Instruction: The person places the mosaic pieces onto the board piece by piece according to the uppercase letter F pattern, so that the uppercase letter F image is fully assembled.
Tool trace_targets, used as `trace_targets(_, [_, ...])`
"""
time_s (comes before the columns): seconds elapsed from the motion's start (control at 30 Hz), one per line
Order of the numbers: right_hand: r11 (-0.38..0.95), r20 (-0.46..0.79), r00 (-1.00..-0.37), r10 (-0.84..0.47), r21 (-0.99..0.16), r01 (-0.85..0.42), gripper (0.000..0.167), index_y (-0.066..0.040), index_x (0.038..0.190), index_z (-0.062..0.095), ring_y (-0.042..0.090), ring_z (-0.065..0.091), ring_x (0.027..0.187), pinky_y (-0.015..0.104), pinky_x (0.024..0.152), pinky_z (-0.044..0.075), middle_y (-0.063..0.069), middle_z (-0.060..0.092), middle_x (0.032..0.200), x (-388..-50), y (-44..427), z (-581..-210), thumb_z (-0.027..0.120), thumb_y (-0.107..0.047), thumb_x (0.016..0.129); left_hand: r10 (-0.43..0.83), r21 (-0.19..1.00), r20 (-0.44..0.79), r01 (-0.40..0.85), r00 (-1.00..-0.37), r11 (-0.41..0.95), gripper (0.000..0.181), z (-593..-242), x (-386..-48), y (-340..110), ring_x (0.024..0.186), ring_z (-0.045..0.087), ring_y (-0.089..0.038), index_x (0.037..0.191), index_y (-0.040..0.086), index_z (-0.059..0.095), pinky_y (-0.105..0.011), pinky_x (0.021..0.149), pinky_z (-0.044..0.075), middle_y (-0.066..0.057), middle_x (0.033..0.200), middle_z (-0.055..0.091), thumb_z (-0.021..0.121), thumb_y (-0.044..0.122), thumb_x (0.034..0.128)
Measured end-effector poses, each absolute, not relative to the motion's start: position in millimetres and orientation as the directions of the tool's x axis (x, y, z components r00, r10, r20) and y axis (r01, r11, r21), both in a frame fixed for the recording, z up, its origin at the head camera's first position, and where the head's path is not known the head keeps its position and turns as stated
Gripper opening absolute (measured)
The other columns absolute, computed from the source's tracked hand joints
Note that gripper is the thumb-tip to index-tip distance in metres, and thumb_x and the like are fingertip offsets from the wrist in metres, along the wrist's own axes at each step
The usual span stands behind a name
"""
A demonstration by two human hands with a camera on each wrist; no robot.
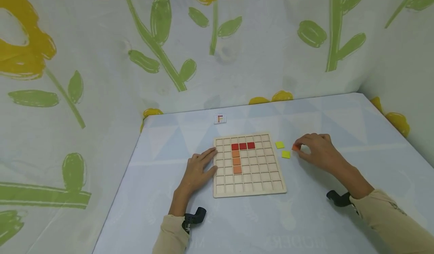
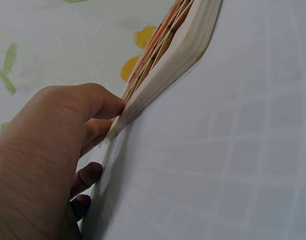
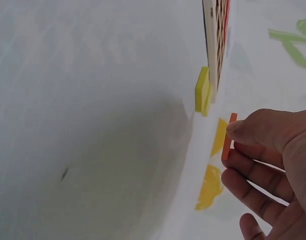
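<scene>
A wooden grid board (image 1: 262,178) lies flat on the table. In its upper part sit a row of three red tiles (image 1: 243,146) and, below the left one, a column of three orange tiles (image 1: 236,161). My left hand (image 1: 196,174) touches the board's left edge, thumb and fingers extended against it; the left wrist view shows the board's side (image 2: 162,70) at the fingertips. To the right of the board, my right hand (image 1: 320,152) pinches an orange square tile (image 3: 228,137) between thumb and fingers, held off the table. Two yellow tiles (image 1: 286,154) lie between that hand and the board.
Behind the board lies a small card (image 1: 220,118) printed with a grid pattern in colour. The pale table (image 1: 162,193) meets a flower-printed wall covering (image 1: 251,58) at the back and sides.
</scene>
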State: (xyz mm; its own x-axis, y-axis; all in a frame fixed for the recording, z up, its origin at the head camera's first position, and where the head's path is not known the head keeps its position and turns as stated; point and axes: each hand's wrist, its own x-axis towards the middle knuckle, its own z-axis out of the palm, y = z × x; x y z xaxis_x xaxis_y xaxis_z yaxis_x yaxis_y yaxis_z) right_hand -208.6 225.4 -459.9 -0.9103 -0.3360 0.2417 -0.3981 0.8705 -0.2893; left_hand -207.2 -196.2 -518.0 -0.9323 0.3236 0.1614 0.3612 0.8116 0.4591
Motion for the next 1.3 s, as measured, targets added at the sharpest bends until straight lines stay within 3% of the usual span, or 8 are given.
trace_targets(0.8, [0.788,0.321,-0.838,-0.441,-0.31,-0.533,0.016,-0.016,0.093,0.074,0.028,0.061,0.105,0.054,0.094,0.031,0.0,0.072,0.099,-191.9,187.9,-455.2,0.082,-0.009,0.082,0.324,0.462,0.155,0.359,-0.933,0.811,0.057,-514.5,-204.6,-194.3,0.108,0.046,-0.021,0.151,0.024,0.048,-0.041,0.088,0.034,0.015,0.156,0.039,0.058,0.037,0.0958])
trace_targets(1.3, [0.744,0.311,-0.805,-0.505,-0.315,-0.589,0.02,-0.015,0.096,0.074,0.025,0.061,0.104,0.053,0.095,0.033,0.0,0.071,0.102,-184.9,162.7,-456.7,0.083,-0.008,0.079,0.328,0.464,0.155,0.362,-0.932,0.808,0.058,-513.9,-204.0,-195.1,0.103,0.045,-0.019,0.151,0.024,0.048,-0.039,0.085,0.033,0.014,0.156,0.039,0.058,0.037,0.096])
